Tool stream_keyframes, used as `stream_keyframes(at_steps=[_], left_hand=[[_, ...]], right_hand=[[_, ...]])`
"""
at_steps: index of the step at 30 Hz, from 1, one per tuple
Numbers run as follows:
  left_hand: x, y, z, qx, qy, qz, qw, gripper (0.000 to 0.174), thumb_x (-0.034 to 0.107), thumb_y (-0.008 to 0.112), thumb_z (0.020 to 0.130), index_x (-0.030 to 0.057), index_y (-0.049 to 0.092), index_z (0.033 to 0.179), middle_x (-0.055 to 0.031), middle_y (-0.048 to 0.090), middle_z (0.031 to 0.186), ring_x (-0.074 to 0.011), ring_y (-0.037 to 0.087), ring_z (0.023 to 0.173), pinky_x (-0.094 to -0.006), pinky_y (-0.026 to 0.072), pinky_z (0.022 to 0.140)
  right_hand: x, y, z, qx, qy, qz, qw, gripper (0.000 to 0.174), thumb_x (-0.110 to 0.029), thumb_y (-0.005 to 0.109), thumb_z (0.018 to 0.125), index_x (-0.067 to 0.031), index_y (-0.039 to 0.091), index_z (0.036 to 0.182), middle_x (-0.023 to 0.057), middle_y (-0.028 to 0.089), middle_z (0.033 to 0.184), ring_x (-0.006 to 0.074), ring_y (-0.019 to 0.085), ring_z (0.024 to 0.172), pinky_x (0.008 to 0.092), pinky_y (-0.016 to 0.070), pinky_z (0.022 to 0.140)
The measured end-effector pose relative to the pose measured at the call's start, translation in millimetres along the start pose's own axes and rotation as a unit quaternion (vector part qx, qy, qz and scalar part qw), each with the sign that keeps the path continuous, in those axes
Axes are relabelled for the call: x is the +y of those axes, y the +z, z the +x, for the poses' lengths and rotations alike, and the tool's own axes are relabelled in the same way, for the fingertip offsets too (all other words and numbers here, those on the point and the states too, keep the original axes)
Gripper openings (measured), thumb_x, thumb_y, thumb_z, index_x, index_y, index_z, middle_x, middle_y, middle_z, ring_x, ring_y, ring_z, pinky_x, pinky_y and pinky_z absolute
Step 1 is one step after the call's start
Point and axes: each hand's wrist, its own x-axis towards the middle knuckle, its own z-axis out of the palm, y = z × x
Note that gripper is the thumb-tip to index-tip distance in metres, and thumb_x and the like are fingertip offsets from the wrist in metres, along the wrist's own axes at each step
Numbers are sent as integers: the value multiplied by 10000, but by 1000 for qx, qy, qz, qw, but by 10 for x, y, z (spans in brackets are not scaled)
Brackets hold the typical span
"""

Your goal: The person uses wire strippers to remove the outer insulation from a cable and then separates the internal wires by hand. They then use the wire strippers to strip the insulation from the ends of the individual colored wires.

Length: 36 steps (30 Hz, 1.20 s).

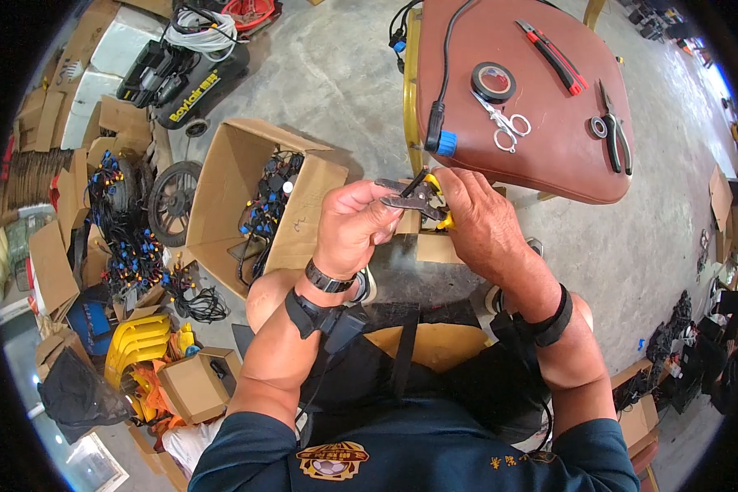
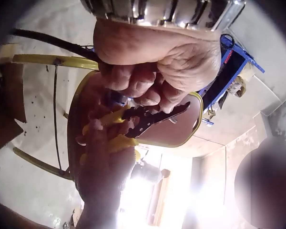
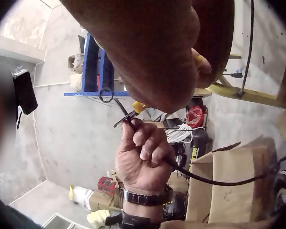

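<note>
My right hand (image 1: 484,217) grips the yellow handles of a pair of wire strippers (image 1: 418,199). Opposite it, my left hand (image 1: 348,225) pinches a black cable (image 3: 205,179) close to the dark metal jaws, fingers curled around it. From that fist the cable trails away toward the cardboard box in the right wrist view. A short end of it stands up past the tool's jaws. The left wrist view shows the strippers' notched blades (image 2: 150,119) right under the left fingertips, with the right hand (image 2: 102,157) behind.
A padded brown seat (image 1: 484,41) holds a utility knife (image 1: 553,57), black tape (image 1: 494,82), scissors (image 1: 504,127), pliers (image 1: 615,135) and a blue-ended connector (image 1: 445,143). Left stand an open cardboard box (image 1: 312,205) of cables, an air compressor (image 1: 184,82) and a wheel (image 1: 174,201).
</note>
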Motion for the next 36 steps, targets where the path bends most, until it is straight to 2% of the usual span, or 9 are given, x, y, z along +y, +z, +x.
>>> stream_keyframes(at_steps=[5, 8, 11, 14, 17, 26, 32, 36], left_hand=[[10, -47, 24, 1, -19, 2, 1000, 133, 74, 666, 895, -10, 671, 999, -35, 614, 732, -58, 453, 530, -190, 341, 481], [-25, -96, 71, 2, 28, 67, 997, 96, 86, 632, 922, -1, 654, 956, -47, 616, 725, -72, 474, 529, -203, 356, 476], [25, 39, 72, 89, 41, 221, 970, 112, 116, 653, 922, 4, 661, 915, -16, 618, 715, -48, 480, 541, -190, 361, 478], [-52, 90, 115, 130, 98, 282, 946, 127, 130, 674, 913, 5, 666, 889, 4, 620, 708, -29, 487, 560, -181, 363, 484], [-74, 61, 108, 133, 127, 334, 924, 120, 120, 675, 911, 2, 666, 891, 4, 618, 708, -30, 482, 559, -183, 360, 485], [-28, -33, 49, 30, 45, 136, 989, 103, 78, 686, 881, -8, 664, 931, -30, 602, 691, -58, 447, 520, -201, 338, 471], [9, -56, 36, -30, -11, -5, 999, 122, 38, 658, 882, -10, 669, 994, -84, 630, 744, -90, 461, 513, -229, 352, 482], [0, -63, 25, -35, -23, -34, 999, 114, 46, 648, 892, 2, 667, 996, -95, 633, 753, -95, 473, 524, -232, 357, 486]], right_hand=[[-3, -18, -1, -14, 2, -2, 1000, 363, -3, 538, 813, 26, 480, 1170, 196, 569, 1025, 363, 585, 963, 441, 510, 792], [-31, -50, -1, -40, 23, 4, 999, 332, -21, 563, 808, 29, 502, 1130, 195, 580, 983, 363, 594, 936, 448, 510, 759], [-47, -71, 10, -49, 41, 22, 998, 299, -48, 604, 794, 24, 517, 1071, 194, 594, 950, 369, 609, 912, 458, 510, 730], [-46, -78, 13, -57, 55, 39, 996, 286, -67, 632, 782, 17, 518, 1030, 191, 601, 930, 375, 619, 894, 467, 510, 715], [-57, -57, 17, -70, 63, 37, 995, 284, -73, 641, 779, 16, 514, 1016, 189, 601, 924, 375, 620, 892, 468, 510, 716], [-8, 13, -17, -39, 31, 45, 998, 393, 0, 605, 763, 4, 497, 1141, 177, 576, 1010, 367, 585, 976, 453, 506, 786], [14, -11, 31, -5, -2, 14, 1000, 451, 15, 590, 758, -1, 470, 1192, 178, 560, 1050, 367, 567, 1007, 446, 502, 824], [27, 2, 31, 13, -12, 6, 1000, 437, 16, 573, 771, 3, 470, 1195, 178, 560, 1042, 362, 567, 1003, 445, 500, 827]])
